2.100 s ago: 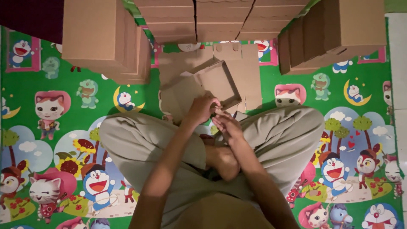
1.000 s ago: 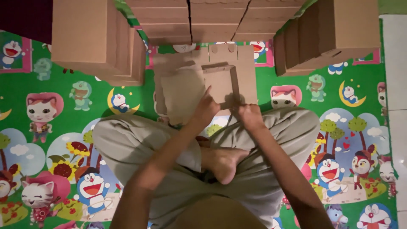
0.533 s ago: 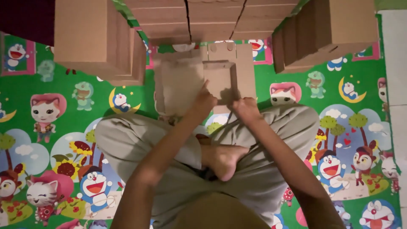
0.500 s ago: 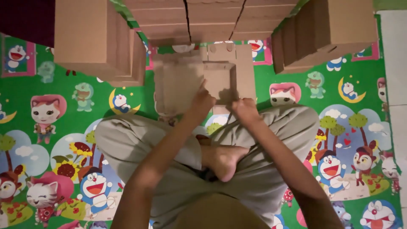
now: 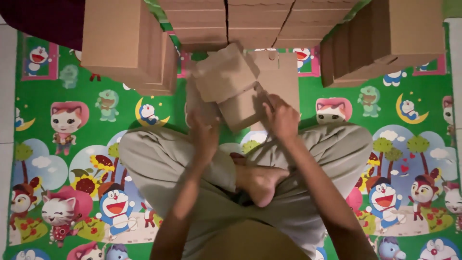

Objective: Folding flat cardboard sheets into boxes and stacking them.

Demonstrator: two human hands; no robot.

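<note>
A small brown cardboard box point(image 5: 231, 89), partly folded with its lid flap raised, is tilted in front of my crossed legs. My left hand point(image 5: 204, 132) grips its lower left side. My right hand point(image 5: 280, 117) holds its right edge, fingers on the cardboard. Under the box lies a flat cardboard blank point(image 5: 281, 79) on the mat.
Stacks of cardboard boxes stand at the far left point(image 5: 127, 43), far middle point(image 5: 255, 21) and far right point(image 5: 390, 38). A green play mat point(image 5: 57, 159) printed with cartoon figures covers the floor. My bare foot point(image 5: 260, 183) rests on my lap.
The cardboard was lying flatter a second ago; now it is lifted and tilted, with walls and lid folded up. Both hands have shifted along its sides.
</note>
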